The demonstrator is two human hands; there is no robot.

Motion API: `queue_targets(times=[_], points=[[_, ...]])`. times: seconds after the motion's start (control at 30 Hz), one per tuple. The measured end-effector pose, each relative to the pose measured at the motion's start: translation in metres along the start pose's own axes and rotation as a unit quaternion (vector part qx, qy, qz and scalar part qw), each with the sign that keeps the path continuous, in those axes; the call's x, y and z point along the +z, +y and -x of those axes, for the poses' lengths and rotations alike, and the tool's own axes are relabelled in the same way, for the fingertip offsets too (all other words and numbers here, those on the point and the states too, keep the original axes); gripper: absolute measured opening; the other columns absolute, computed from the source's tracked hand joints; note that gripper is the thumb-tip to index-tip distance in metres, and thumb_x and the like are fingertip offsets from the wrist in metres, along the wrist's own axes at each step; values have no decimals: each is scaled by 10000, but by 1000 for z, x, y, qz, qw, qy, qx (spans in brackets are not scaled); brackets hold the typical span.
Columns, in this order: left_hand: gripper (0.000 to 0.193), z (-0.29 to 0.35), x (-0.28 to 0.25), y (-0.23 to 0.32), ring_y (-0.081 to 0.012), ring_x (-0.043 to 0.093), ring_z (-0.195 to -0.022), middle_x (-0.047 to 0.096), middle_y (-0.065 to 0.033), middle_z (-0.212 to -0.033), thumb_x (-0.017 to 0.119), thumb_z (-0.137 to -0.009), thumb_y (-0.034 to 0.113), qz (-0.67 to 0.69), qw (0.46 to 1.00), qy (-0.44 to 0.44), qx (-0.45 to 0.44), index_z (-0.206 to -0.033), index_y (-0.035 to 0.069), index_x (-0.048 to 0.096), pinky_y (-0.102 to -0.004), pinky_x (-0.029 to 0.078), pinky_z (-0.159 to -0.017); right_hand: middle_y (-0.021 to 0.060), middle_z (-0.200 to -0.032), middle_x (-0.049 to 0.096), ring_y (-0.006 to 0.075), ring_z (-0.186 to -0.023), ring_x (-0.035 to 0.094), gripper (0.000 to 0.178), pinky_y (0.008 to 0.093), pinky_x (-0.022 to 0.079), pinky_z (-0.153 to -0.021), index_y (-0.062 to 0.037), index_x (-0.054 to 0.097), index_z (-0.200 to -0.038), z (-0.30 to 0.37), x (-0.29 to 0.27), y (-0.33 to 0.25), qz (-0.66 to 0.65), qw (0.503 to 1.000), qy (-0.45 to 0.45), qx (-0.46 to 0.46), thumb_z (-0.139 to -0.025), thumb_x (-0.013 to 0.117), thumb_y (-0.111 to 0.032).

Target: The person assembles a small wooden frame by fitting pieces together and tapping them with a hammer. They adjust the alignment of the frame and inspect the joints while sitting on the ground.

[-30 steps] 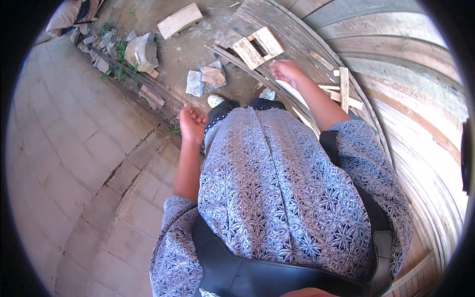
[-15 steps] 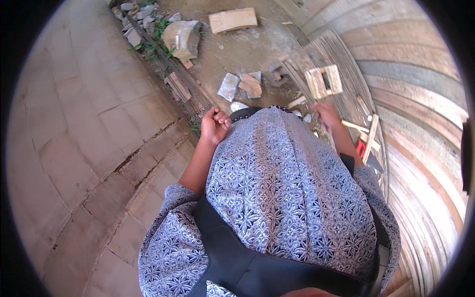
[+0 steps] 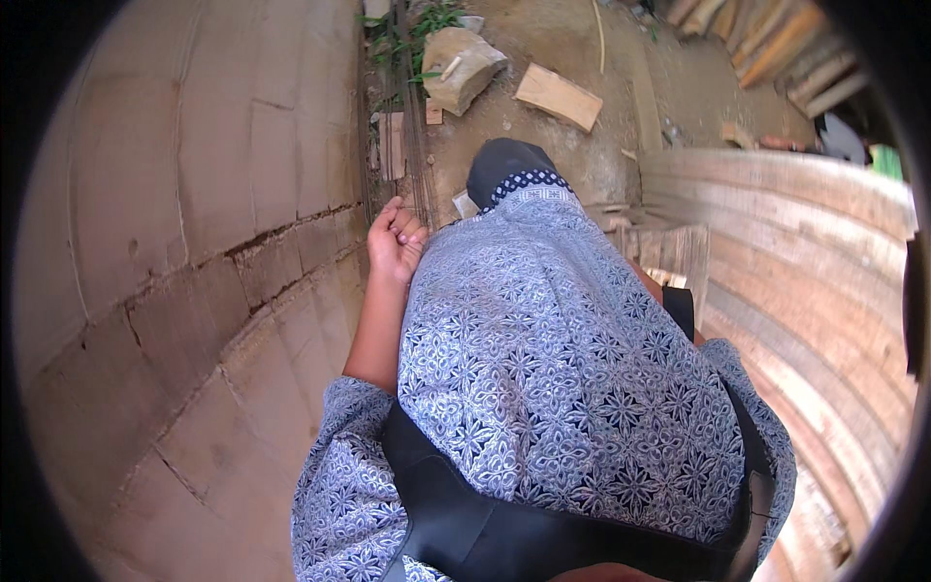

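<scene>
My left hand (image 3: 393, 241) hangs by my left hip, next to the patterned blue-and-white shirt (image 3: 543, 320). Its fingers are loosely curled in toward the palm, and nothing shows in them. Nearest to it are a weathered beam (image 3: 412, 145) and a short flat wood piece (image 3: 392, 145) along the wall's foot. Of my right arm only a strip of forearm (image 3: 648, 281) shows past the shirt; the right hand is hidden behind it. My leg in dark cloth (image 3: 509, 165) juts forward below the shirt's hem.
A brick wall (image 3: 213, 175) runs along the left. Ahead on the dirt lie a rough stone-like block (image 3: 461, 73) and a wooden board piece (image 3: 560, 95). Wooden planks (image 3: 786, 209) curve along the right side, with stacked timber (image 3: 766, 39) at the far right.
The view has swung to the right, bringing the stacked timber in. My right hand has gone out of sight behind the shirt, and the slotted wooden block beside it is no longer visible.
</scene>
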State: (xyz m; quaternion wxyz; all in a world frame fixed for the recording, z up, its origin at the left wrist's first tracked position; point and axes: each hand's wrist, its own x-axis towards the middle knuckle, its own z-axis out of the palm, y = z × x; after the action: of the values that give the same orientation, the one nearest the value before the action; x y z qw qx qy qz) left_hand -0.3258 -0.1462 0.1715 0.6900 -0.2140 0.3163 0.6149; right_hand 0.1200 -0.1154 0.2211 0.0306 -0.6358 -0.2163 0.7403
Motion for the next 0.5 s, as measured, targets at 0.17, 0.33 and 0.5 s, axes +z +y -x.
queue_targets(times=[0.17,0.33,0.5], points=[[190,5,-17,-14,-107,293,-486,304,31,-582,419,-966,86,14,997,-14,78,-1052,78,588,-276,299,-490,89,-843,676,143,-710,617,249,295,500,-602,-67,692,-1071,-2,-37,-4,2,997,70,-24,-963,586,-264],[219,24,-58,-58,-97,300,-499,314,36,-594,412,-964,85,31,989,-22,142,-1137,77,546,-268,301,-496,-46,-634,408,75,-517,358,347,261,268,-433,-94,654,-1057,-14,-118,-45,193,977,83,-42,-973,555,-416],[142,38,-184,-103,-92,281,-488,284,42,-585,437,-970,121,148,966,130,170,-1089,100,511,-271,293,-487,-71,-612,370,66,-466,300,358,257,217,-408,-119,627,-1085,-33,-115,-124,335,914,212,-81,-975,539,-449]])
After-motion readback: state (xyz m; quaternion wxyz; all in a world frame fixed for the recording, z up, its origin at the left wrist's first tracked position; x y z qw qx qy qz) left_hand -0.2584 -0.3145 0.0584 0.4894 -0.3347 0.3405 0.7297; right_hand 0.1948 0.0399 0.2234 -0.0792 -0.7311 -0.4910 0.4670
